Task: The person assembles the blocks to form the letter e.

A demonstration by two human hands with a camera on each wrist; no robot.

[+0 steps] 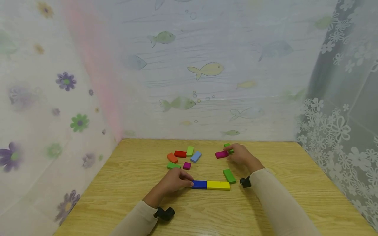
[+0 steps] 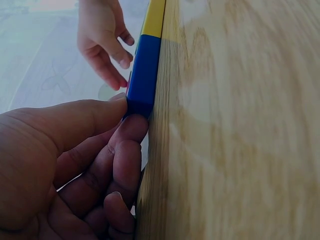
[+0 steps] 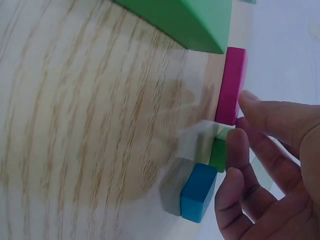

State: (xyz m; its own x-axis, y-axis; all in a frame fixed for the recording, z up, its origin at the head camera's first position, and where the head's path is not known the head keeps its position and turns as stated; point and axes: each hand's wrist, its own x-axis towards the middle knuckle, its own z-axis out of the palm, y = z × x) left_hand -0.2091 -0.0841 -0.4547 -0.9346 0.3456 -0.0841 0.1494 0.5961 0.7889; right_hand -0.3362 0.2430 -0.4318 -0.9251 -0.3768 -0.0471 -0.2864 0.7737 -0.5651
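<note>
A blue block (image 1: 199,184) (image 2: 144,72) lies end to end with a yellow block (image 1: 218,185) (image 2: 155,19). My left hand (image 1: 175,182) (image 2: 75,155) pinches the blue block's left end between thumb and fingertips. Farther back on the right, my right hand (image 1: 240,154) (image 3: 275,170) has thumb and index finger on the right end of a magenta block (image 1: 221,154) (image 3: 231,86), its other fingers loosely curled. Partly behind this hand is a green block (image 1: 227,145) (image 3: 218,154). The right wrist view also has a blue-teal block (image 3: 199,192) near the fingertips.
Another green block (image 1: 229,176) (image 3: 185,20) lies just behind the yellow one's right end. Left of centre are red (image 1: 180,154), orange (image 1: 172,158), light green (image 1: 190,151), light blue (image 1: 196,157), green (image 1: 173,166) and small magenta (image 1: 187,166) blocks. Patterned curtains edge the wooden table (image 1: 206,213).
</note>
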